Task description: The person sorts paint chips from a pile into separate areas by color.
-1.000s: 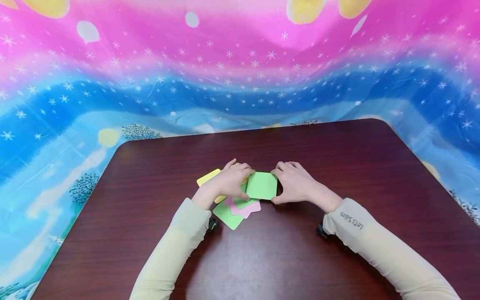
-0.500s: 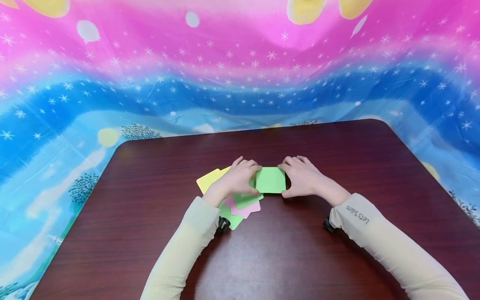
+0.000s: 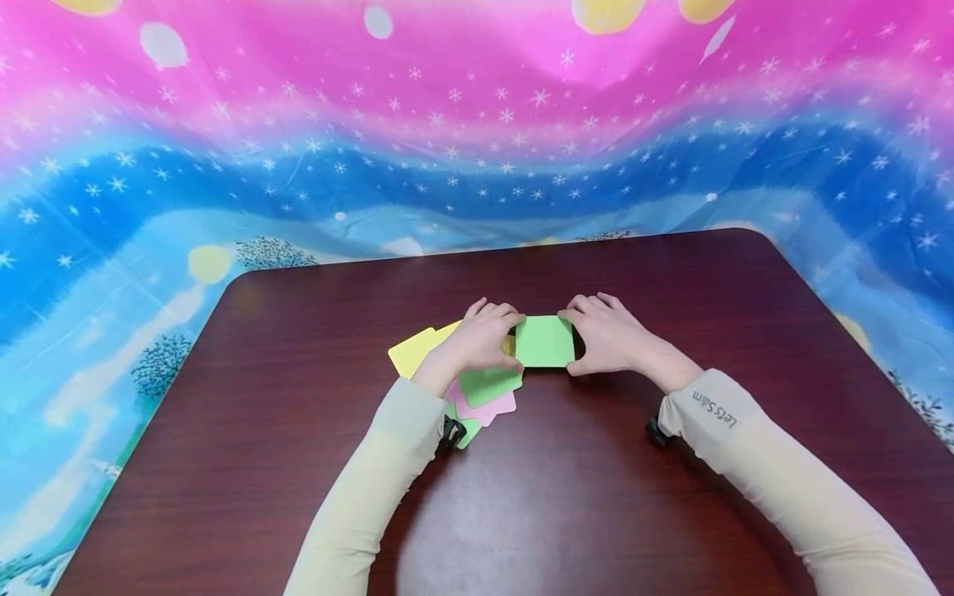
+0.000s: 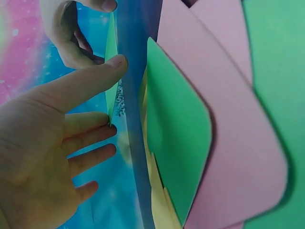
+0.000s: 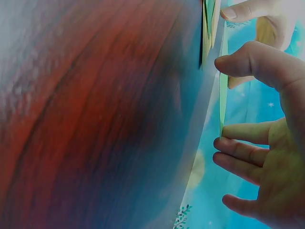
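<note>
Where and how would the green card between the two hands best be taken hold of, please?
The green card is probably best pinched midway along its near edge, coming from the person's side: it is thin, and the left hand and right hand hold it at its sides, leaving that stretch uncovered.

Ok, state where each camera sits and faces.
Head: worn there, facing forward and down at the wooden tabletop; left hand, right hand and cream sleeves show.
Left wrist: worn there, facing left hand and pink cards; right hand partly shows.
Right wrist: worn there, facing right hand and the tabletop; left hand partly shows.
Both wrist views share the held green card, almost edge-on.
</note>
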